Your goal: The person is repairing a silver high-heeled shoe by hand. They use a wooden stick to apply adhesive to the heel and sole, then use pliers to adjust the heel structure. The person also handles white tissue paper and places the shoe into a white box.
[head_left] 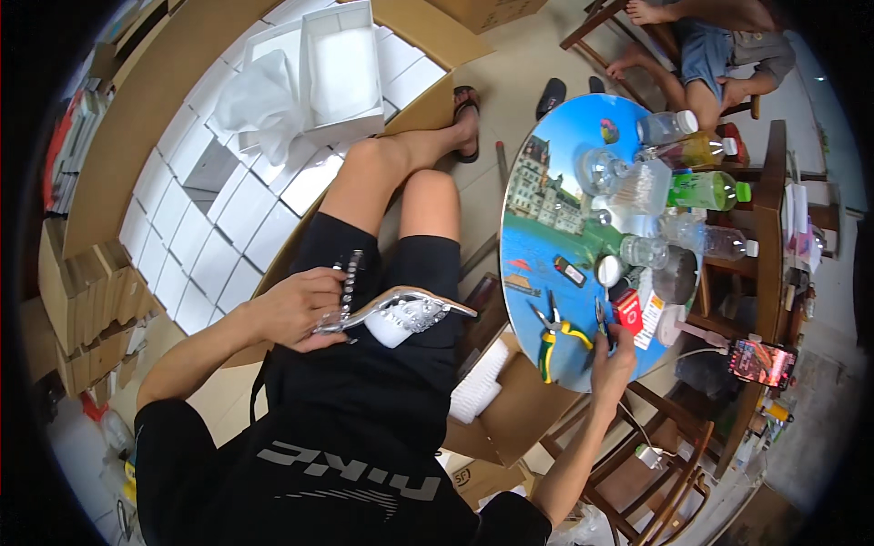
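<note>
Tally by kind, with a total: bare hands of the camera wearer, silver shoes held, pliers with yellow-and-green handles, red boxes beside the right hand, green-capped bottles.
Bare hands, left hand and right hand: 2
Silver shoe: 1
Yellow-and-green-handled pliers: 1
Red box: 1
Green-capped bottle: 1
Total: 6

Left hand grips a silver, curved-soled, studded shoe. Right hand at edge of round, picture-printed tabletop, touching a slim dark tool; green-and-yellow-handled pliers and small red box lie near.
</note>
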{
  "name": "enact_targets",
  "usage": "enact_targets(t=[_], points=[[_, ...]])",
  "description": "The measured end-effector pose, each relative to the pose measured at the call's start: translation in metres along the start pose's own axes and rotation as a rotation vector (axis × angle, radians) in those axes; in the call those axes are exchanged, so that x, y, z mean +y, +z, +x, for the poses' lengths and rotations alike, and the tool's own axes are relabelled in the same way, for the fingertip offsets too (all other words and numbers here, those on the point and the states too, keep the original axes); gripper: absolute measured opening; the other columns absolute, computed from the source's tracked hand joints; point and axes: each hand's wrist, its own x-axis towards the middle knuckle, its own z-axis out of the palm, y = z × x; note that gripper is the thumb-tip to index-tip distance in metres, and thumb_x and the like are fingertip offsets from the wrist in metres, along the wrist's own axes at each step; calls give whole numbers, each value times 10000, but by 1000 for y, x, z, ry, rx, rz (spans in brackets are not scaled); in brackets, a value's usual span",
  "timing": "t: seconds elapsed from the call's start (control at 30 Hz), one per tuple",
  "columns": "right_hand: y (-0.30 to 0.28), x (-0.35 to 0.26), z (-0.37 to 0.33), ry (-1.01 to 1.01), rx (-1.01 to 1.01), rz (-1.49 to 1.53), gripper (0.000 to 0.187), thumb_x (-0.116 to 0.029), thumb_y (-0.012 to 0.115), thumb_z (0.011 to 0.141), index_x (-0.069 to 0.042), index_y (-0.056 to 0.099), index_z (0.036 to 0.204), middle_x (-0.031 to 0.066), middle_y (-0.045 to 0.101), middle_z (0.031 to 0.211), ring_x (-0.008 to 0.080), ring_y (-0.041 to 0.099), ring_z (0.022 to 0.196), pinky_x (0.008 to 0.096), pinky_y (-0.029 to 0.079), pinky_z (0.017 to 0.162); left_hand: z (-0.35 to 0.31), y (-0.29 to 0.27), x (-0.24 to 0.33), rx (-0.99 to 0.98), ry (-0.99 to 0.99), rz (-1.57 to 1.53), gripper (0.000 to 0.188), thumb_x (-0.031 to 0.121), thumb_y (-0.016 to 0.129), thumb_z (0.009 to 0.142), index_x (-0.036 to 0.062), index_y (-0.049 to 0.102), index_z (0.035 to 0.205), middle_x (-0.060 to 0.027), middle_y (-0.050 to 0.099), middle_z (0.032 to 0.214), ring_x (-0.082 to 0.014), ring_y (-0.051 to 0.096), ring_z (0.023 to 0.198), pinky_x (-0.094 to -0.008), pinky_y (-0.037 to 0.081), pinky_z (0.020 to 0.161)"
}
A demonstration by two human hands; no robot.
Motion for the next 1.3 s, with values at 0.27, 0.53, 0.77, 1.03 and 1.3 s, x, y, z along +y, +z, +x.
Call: enact_targets(t=[0.27, 0.53, 0.77, 1.03, 1.3], points=[[-7, -8, -10, -113, 121, 169, 290, 24, 620, 880, 22, 615, 1171, 88, 573, 861, 191, 568, 784, 328, 475, 719, -11, 20, -26, -109, 31, -23, 310, 253, 772, 809, 4, 612, 721, -132, 561, 772, -310, 585, 815, -463, 490, 983], [11, -151, -70, -44, -498, 504, 304, -146, 535, 976, 13, 613, 1223, 150, 656, 912, 220, 627, 793, 346, 494, 731, -24, 35, -38, -131, 13, -24, 318, 260, 778, 795, -7, 615, 735, -156, 579, 810, -337, 595, 869, -458, 487, 995], [72, -153, -73, -157, -361, 406, 270, -258, 548, 1006, -19, 659, 1064, 171, 705, 978, 378, 672, 887, 448, 515, 773, -23, 35, -41, -139, 15, -28, 300, 241, 768, 801, -7, 607, 750, -149, 579, 792, -333, 601, 855, -469, 494, 985], [84, -156, -73, -167, -355, 378, 267, -267, 562, 1003, -20, 657, 1039, 164, 702, 973, 367, 673, 891, 441, 515, 783, -23, 39, -43, -93, 29, -52, 256, 207, 744, 815, 11, 594, 747, -108, 578, 729, -300, 596, 784, -488, 501, 975], [88, -159, -72, -201, -333, 343, 268, -283, 569, 1000, -31, 656, 1022, 143, 691, 944, 359, 662, 870, 446, 507, 751, -26, 37, -44, -126, 17, -54, 296, 245, 754, 814, -17, 623, 778, -152, 576, 787, -315, 596, 838, -468, 471, 1019]])
